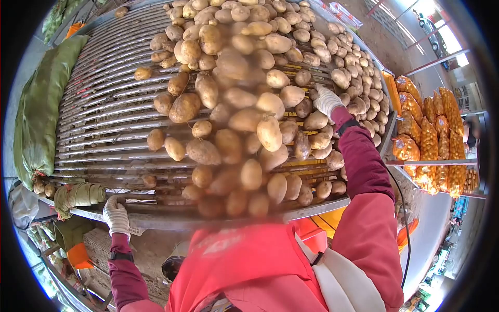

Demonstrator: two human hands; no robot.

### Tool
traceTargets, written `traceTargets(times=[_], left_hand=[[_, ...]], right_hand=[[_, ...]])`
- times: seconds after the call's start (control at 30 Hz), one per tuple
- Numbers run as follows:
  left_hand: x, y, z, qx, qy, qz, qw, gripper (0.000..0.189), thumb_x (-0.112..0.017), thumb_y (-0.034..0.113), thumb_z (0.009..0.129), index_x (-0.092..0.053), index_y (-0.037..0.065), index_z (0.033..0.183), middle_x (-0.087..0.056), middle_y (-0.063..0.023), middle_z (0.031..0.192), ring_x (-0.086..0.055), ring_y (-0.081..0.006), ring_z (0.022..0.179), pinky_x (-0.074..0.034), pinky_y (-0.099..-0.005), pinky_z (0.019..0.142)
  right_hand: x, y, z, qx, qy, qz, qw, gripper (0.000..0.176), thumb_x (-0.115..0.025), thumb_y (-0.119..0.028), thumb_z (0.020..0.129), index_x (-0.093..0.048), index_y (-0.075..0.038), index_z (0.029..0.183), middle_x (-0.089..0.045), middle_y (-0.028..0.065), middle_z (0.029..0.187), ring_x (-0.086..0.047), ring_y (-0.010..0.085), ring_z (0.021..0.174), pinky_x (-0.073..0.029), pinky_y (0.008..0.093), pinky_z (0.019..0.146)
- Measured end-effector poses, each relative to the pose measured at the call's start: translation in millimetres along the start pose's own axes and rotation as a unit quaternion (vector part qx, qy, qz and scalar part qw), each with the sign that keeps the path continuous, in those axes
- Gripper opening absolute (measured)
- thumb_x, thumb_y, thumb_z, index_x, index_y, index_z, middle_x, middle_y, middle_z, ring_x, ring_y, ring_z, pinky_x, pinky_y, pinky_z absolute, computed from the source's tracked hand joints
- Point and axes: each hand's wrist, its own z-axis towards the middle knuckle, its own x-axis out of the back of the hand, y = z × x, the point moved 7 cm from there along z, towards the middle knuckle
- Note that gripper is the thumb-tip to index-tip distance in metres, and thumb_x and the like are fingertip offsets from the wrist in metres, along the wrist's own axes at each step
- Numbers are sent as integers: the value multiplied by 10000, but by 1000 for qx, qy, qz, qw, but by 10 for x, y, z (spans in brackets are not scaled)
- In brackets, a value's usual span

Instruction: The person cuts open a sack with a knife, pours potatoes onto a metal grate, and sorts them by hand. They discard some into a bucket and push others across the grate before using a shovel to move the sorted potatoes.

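Observation:
Many potatoes (270,133) lie on a rack of metal bars (104,125), heaped most densely on the right side. My right hand (327,101), in a pale striped glove, reaches among them at the right; its fingertips are partly hidden against the potatoes. At the lower left, my left hand (116,214), gloved too, rests at the rack's metal front edge (171,222). Its fingers curl there near a rolled green cloth (86,196), and what they hold, if anything, is hidden. A blurred smear covers the middle of the view.
A full green sack (44,109) lies along the rack's left side. Orange net bags (429,140) of produce stand beyond the right edge. A black cable (408,234) hangs by my right arm. Below the left edge is a crate (101,247).

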Motion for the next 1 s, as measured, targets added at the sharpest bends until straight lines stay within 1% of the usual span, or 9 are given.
traceTargets(times=[0.13,0.2,0.27,0.33,0.47,0.53,0.6,0.87,1.0], left_hand=[[2,-2,4,-2,12,4,1000,185,-522,-29,812,-699,19,840,-703,-138,809,-670,-281,750,-528,-378,762],[7,12,-1,-13,17,3,1000,188,-519,-27,815,-699,21,839,-703,-139,809,-669,-282,754,-525,-379,765],[20,36,-4,-13,18,-4,1000,188,-519,-26,816,-700,23,838,-702,-140,808,-667,-285,757,-522,-380,767],[37,90,-13,-4,11,-16,1000,187,-520,-24,817,-700,25,837,-699,-141,804,-664,-288,756,-519,-381,767],[96,201,-38,-25,27,-11,999,177,-527,-19,812,-696,28,833,-693,-144,800,-660,-291,750,-516,-384,762],[66,171,-20,-18,12,-17,1000,170,-531,-16,810,-693,29,829,-692,-147,805,-658,-296,755,-515,-389,762],[74,207,-31,-25,19,-9,999,164,-535,-13,807,-691,32,829,-692,-148,815,-658,-306,767,-516,-396,765],[143,353,-67,-51,30,27,998,163,-541,3,814,-693,49,850,-695,-164,849,-667,-336,801,-518,-417,771],[71,237,-34,-42,15,26,999,166,-539,8,822,-695,53,857,-700,-166,861,-668,-345,794,-520,-416,767]], right_hand=[[255,13,-269,-120,-37,359,925,497,-677,-69,832,-539,-108,1308,-632,111,866,-556,204,580,-482,340,501],[421,-53,-522,-167,-22,462,871,546,-696,-86,840,-509,-109,1353,-638,112,917,-545,154,546,-430,298,424],[703,-319,-813,-143,-85,439,883,605,-758,-140,833,-497,-31,1368,-650,107,1021,-628,157,746,-508,281,524],[436,-321,-1026,-7,-78,616,784,528,-716,-141,848,-521,-66,1332,-643,88,909,-606,165,635,-525,295,486],[669,-849,-1602,-181,-161,400,884,439,-733,-196,861,-613,-15,1243,-657,104,1042,-631,99,846,-531,252,700],[272,-621,-1517,-59,-109,114,986,408,-708,-244,849,-609,-58,1198,-652,184,1115,-662,312,934,-557,414,761],[312,-945,-1716,61,29,14,998,432,-717,-243,833,-605,-53,1205,-645,212,1108,-642,368,991,-534,461,824],[24,-757,-1783,-27,43,196,979,509,-781,-223,754,-609,-56,1202,-616,191,1135,-614,375,1045,-518,464,866],[81,-936,-1894,56,78,141,985,433,-761,-205,775,-601,-55,1149,-595,170,1138,-592,355,1069,-512,440,862]])
